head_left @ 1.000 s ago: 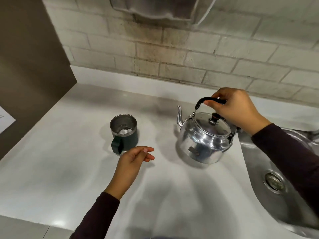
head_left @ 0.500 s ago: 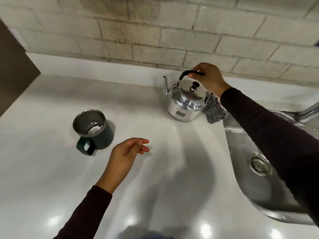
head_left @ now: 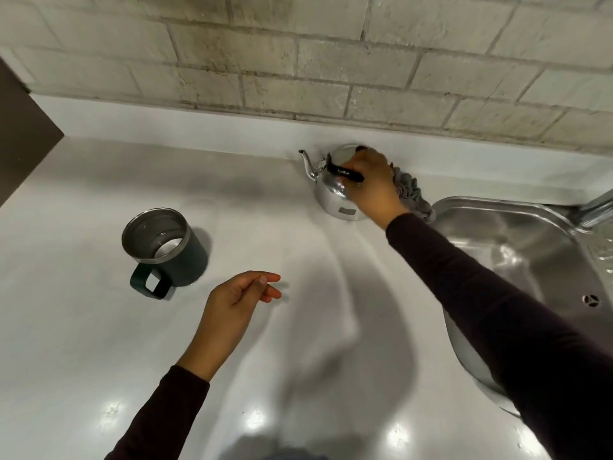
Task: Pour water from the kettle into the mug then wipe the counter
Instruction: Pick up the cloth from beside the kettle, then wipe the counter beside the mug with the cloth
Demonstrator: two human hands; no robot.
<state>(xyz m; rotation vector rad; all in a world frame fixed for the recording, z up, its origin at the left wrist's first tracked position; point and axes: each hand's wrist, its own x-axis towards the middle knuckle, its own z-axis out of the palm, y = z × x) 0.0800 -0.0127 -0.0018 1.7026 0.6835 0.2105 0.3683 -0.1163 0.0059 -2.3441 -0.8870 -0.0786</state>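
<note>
The right hand [head_left: 373, 184] is gripping the kettle [head_left: 335, 190] handle, the left hand [head_left: 232, 303] is hovering spread; a careless release could be tipping it onto the cloth [head_left: 413, 194].

Dim, cool overhead light. Three glare spots on the counter [head_left: 99, 343] toward 6 o'clock. Broad soft arm shadows across the middle. Slight overall blur. Bent brick wall [head_left: 331, 54] lines toward 12 o'clock.

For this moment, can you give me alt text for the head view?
The right hand grips the black handle of a steel kettle standing at the back of the white counter, beside a grey cloth and sink. The left hand hovers open near a dark green mug.
</note>
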